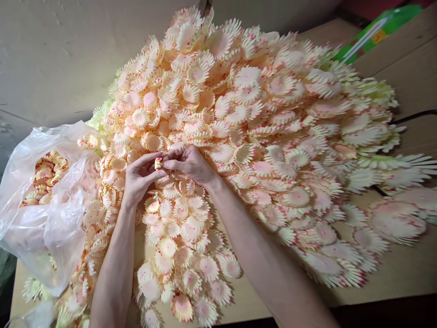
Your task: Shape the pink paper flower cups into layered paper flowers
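My left hand (142,174) pinches a small artificial flower piece (158,163), cream with red-tipped petals, between thumb and fingers. From the right, my right hand (187,163) meets it with thumb and fingertips closed together at the piece's edge. What those right fingertips grip is too small to make out. Both hands hover over a big heap of flat artificial flower petal discs (239,114), pale cream with pink centres and fringed red edges. Between my forearms, a smaller cluster of the same discs (180,241) spreads toward the table's front edge.
A clear plastic bag (64,228) with more flower pieces (49,175) stands at the left. At the back right lies a green packet (378,34). A dark cable (414,116) runs by the heap's right side. The wooden table (403,269) shows at the front right.
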`<act>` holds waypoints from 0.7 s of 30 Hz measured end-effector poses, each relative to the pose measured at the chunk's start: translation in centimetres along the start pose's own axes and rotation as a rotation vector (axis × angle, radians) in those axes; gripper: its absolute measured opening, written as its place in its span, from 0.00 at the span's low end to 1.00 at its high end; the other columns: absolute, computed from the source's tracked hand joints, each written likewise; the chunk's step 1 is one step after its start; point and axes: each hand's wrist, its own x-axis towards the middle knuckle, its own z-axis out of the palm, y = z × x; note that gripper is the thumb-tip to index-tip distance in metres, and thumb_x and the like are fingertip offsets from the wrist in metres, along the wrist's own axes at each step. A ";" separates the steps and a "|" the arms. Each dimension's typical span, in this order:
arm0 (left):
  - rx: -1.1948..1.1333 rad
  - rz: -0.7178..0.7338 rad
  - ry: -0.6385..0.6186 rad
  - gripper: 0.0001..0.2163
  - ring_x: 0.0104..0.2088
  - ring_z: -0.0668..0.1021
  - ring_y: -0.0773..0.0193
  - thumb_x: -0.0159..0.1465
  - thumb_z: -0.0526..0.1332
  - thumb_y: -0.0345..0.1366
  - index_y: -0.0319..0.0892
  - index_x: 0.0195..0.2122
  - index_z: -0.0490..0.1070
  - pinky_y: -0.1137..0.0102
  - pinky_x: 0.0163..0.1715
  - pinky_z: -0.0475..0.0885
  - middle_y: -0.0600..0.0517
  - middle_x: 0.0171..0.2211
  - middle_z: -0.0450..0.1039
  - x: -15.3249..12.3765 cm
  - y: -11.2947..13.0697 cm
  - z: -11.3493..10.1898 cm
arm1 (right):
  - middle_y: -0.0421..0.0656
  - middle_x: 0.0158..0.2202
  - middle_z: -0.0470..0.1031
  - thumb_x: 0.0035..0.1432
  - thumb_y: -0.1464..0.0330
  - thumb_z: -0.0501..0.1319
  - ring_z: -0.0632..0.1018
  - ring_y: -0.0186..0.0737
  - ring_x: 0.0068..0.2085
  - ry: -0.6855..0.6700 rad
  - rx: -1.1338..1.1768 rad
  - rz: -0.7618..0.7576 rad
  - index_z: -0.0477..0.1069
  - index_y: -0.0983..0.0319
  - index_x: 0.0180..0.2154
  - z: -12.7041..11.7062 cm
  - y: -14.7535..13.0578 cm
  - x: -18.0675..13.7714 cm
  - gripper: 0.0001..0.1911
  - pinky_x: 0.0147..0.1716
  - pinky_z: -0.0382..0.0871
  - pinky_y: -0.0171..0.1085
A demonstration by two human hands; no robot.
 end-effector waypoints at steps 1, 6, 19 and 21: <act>0.001 -0.008 0.006 0.21 0.45 0.81 0.62 0.47 0.76 0.33 0.48 0.43 0.80 0.68 0.47 0.76 0.50 0.45 0.80 0.0 0.0 0.0 | 0.40 0.26 0.79 0.44 0.65 0.70 0.76 0.33 0.27 0.006 -0.006 -0.008 0.78 0.63 0.26 0.0 0.0 0.0 0.08 0.28 0.70 0.33; -0.028 -0.047 0.055 0.14 0.33 0.79 0.69 0.53 0.74 0.39 0.47 0.41 0.81 0.74 0.36 0.75 0.52 0.38 0.81 -0.1 0.1 -0.1 | 0.38 0.24 0.75 0.43 0.66 0.68 0.71 0.31 0.26 0.053 -0.060 -0.031 0.76 0.62 0.24 0.0 -0.1 0.0 0.05 0.28 0.66 0.32; -0.097 -0.086 0.165 0.13 0.30 0.79 0.72 0.50 0.75 0.34 0.46 0.37 0.81 0.76 0.33 0.76 0.53 0.35 0.81 0.1 0.4 0.4 | 0.37 0.21 0.69 0.44 0.67 0.64 0.67 0.31 0.25 -0.007 -0.104 -0.048 0.72 0.63 0.21 -0.3 -0.3 -0.1 0.06 0.28 0.62 0.34; -0.098 -0.083 0.164 0.13 0.31 0.80 0.71 0.50 0.75 0.34 0.46 0.37 0.81 0.76 0.35 0.76 0.53 0.35 0.81 0.1 0.3 0.4 | 0.37 0.21 0.70 0.46 0.66 0.65 0.68 0.31 0.24 -0.013 -0.099 -0.036 0.73 0.62 0.22 -0.2 -0.4 -0.2 0.07 0.27 0.63 0.34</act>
